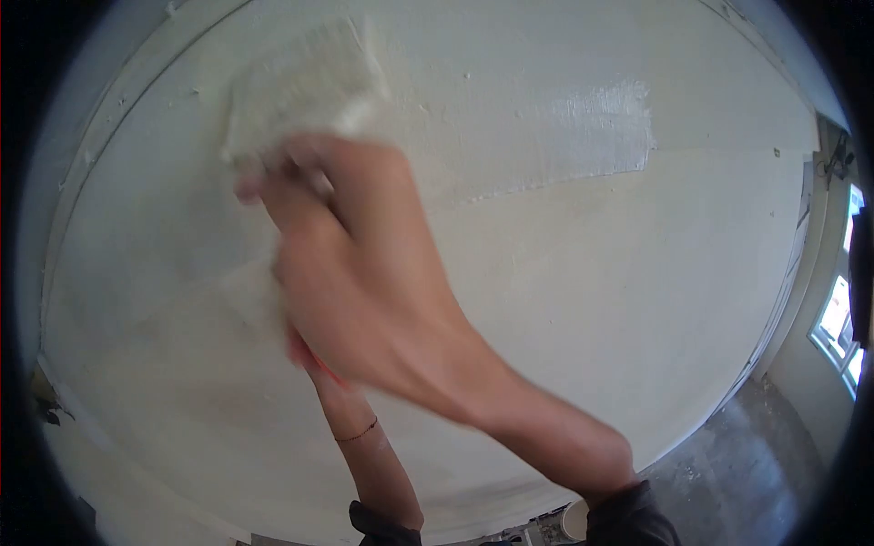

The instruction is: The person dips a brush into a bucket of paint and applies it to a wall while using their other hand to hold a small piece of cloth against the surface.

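Container: one pale, round container [575, 520] at the bottom edge, right of centre, just beside the dark right sleeve [633, 519] and partly cut off by the frame. Looks light inside; can't tell what's in it. Dark and pale clutter next to it, too small to sort out.

Broad tool [305, 86]: upper left of view, up at the wall [564, 273]. Wide, flat-looking, cream to off-white, nearly the wall's colour. Brighter spot at its lower right corner. Motion blur, so can't tell blade from bristles, or whether it's touching the wall.

Right hand [350, 264]: fingers bent and closed on the lower edge of the broad tool, thumb side blurred. Forearm comes in from lower right.

Left hand [299, 348]: below and mostly behind the right; only a sliver shows, so can't tell its finger state. Orange-red strip [326, 369] right by it, mostly covered. Thin dark bracelet [357, 432] on that wrist.

Wall: off-white. Glossy, wet-looking patch [605, 127] upper right of centre, ragged right end, ridge along the lower edge. Small dark mark [776, 152] further right, unreadable.

Right side: bright window [836, 314], grey floor [728, 469] below.
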The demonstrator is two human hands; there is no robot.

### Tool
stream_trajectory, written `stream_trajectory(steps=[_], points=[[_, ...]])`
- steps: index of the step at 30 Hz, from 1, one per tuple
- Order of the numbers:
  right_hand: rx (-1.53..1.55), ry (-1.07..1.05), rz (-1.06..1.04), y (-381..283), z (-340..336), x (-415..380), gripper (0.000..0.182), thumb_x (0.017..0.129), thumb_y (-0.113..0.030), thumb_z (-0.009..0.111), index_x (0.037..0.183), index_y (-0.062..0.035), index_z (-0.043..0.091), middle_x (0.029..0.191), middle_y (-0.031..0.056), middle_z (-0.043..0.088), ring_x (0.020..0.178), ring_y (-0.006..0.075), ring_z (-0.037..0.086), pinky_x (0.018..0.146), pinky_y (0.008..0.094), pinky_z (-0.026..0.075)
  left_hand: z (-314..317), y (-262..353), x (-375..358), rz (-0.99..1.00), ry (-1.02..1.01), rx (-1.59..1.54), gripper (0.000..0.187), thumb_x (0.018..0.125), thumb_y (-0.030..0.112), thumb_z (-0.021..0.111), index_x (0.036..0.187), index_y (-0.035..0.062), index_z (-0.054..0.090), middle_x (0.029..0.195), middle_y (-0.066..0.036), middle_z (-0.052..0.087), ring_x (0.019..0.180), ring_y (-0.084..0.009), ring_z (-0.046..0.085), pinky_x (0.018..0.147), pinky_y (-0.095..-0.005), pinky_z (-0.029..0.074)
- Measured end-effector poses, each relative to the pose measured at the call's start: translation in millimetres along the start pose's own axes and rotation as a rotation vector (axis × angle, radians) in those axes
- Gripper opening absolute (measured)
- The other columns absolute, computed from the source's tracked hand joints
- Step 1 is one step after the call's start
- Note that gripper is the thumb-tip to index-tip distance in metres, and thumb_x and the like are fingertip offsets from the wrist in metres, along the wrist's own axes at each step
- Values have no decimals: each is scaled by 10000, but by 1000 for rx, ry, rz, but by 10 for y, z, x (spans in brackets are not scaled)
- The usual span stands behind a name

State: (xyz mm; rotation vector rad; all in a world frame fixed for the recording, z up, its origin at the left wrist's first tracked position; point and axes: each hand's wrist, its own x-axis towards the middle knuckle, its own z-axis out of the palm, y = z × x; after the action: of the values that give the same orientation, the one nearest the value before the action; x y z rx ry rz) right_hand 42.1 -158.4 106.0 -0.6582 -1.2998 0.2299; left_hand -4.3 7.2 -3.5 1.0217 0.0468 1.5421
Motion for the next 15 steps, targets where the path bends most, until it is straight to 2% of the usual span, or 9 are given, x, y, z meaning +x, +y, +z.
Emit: stream_trajectory(steps=[1, 3, 5, 6, 7, 9, 11, 12, 15], points=[[28, -3, 29, 102, -67, -192, 181, 863, 32, 420, 878, 82, 593, 693, 196, 591, 637, 204, 621, 553, 365, 460, -3, 6, -2, -11, 23, 7, 210, 1000, 259, 462, 879, 102, 529, 619, 81, 320, 469, -22, 224, 384, -227, 157], [27, 40, -117, 439, -127, -678, 224, 946, -45, 392, 993, 74, 576, 608, 79, 522, 361, 133, 467, 355, 298, 372, -5, 14, -4, -33, 71, 18, 212, 1001, 260, 460, 879, 101, 528, 617, 79, 321, 467, -24, 223, 383, -226, 157], [216, 21, 488, 284, -274, -1127, 235, 972, -67, 377, 1020, 47, 577, 633, 68, 521, 398, 107, 481, 384, 255, 380, 40, 18, -2, 25, 41, 61, 215, 1002, 262, 456, 888, 93, 524, 598, 72, 311, 457, -28, 218, 378, -224, 157], [220, 18, 527, 356, -321, -1340, 231, 971, -59, 377, 1027, 43, 576, 624, 67, 512, 417, 100, 488, 397, 246, 385, 63, 30, -4, 82, 2, 107, 219, 1003, 265, 452, 898, 85, 520, 579, 65, 300, 447, -33, 214, 374, -221, 157], [225, 18, 568, 423, -382, -1510, 227, 971, -50, 377, 1035, 39, 575, 615, 66, 502, 435, 93, 495, 410, 237, 391, 17, 78, -38, 29, -172, 9, 222, 1005, 261, 445, 935, 61, 511, 551, 55, 291, 427, -37, 200, 362, -213, 165], [106, -88, 747, 326, -593, -1751, 236, 945, -24, 396, 1103, 7, 569, 639, 34, 495, 541, 85, 499, 501, 240, 417, 3, 62, -28, 9, -147, -44, 227, 1005, 262, 446, 970, 48, 514, 546, 53, 288, 424, -37, 193, 361, -213, 164], [58, -92, 910, 187, -829, -1964, 251, 939, -6, 390, 1114, -10, 571, 631, 14, 478, 518, 78, 508, 485, 238, 414, -15, 30, 25, -26, -123, -78, 270, 1012, 274, 434, 1107, 30, 502, 542, 68, 251, 416, -30, 184, 374, -202, 185], [2, -105, 955, 146, -991, -2077, 260, 933, -3, 393, 1114, -26, 578, 638, -1, 491, 514, 78, 529, 486, 239, 423, -52, 26, 49, -6, -159, -80, 276, 1011, 260, 436, 1114, 14, 506, 546, 64, 256, 426, -31, 193, 377, -205, 181], [-261, -111, 1014, 213, -1460, -2640, 359, 805, 88, 406, 1071, -30, 615, 631, 35, 553, 510, 87, 575, 482, 254, 448, -243, 13, 246, -30, -325, -96, 254, 1014, 209, 426, 1112, -9, 511, 568, 59, 256, 465, -33, 232, 412, -202, 213]])
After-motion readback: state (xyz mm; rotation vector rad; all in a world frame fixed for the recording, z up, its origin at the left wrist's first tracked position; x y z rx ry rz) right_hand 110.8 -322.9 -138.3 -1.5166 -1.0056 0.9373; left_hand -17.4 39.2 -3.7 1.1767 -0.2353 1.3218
